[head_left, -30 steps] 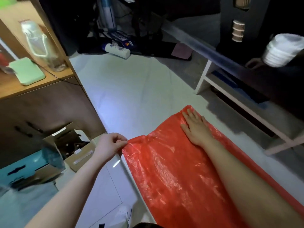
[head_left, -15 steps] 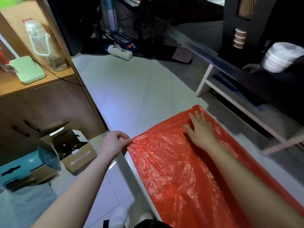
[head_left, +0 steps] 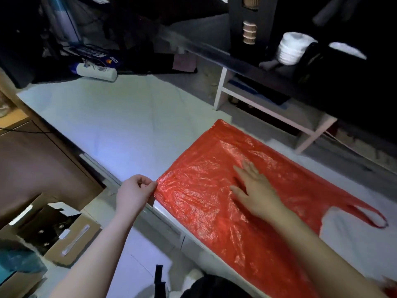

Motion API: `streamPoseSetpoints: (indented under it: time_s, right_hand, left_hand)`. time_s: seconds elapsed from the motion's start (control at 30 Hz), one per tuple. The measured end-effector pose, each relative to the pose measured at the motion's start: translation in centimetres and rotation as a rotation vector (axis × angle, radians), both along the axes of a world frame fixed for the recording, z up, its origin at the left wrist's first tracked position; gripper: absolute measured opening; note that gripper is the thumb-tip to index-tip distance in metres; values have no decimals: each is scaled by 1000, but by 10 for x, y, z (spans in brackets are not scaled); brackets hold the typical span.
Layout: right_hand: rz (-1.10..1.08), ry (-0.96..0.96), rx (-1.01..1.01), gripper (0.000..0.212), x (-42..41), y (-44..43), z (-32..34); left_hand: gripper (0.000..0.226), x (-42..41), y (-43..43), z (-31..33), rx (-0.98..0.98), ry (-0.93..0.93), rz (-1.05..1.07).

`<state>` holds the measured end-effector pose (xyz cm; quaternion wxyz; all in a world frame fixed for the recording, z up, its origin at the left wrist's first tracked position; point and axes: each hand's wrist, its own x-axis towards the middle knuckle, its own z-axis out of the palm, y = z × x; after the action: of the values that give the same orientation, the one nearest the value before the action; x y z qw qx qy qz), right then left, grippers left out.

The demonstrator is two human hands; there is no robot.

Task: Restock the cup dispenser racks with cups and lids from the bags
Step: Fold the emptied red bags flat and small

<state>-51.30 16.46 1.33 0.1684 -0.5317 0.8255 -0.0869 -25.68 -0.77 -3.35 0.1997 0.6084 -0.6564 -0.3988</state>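
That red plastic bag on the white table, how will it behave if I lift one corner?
Probably floppy: the red bag lies flat and crinkled, so it should drape from the pinching left hand. Likely very light, being thin film. Its glossy surface may slide under the flat right hand.

A crinkled red plastic bag (head_left: 204, 203) lies spread flat on the white table (head_left: 129, 125), one corner at its left edge.

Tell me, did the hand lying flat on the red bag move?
Yes. The right hand slid back along the red bag toward the person, away from the bag's far edge and from the white shelf leg beyond it.
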Motion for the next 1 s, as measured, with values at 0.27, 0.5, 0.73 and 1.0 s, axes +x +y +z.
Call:
streamPoseSetpoints:
  time_s: [0.27, 0.5, 0.73, 1.0]
  right_hand:
    - [-105, 18, 13, 66, 97, 26, -42]
    - [-513, 146, 101, 68, 69, 103, -62]
    - [-694, 256, -10, 65, 95, 150, -40]
    - [-436, 237, 142, 78, 165, 133, -71]
  left_hand:
    - [8, 16, -12, 0, 120, 217, -186]
    - [5, 16, -19, 1, 2, 89, -372]
    - [16, 17, -20, -2, -75, 50, -450]
    - [17, 14, -22, -8, -114, 55, -454]
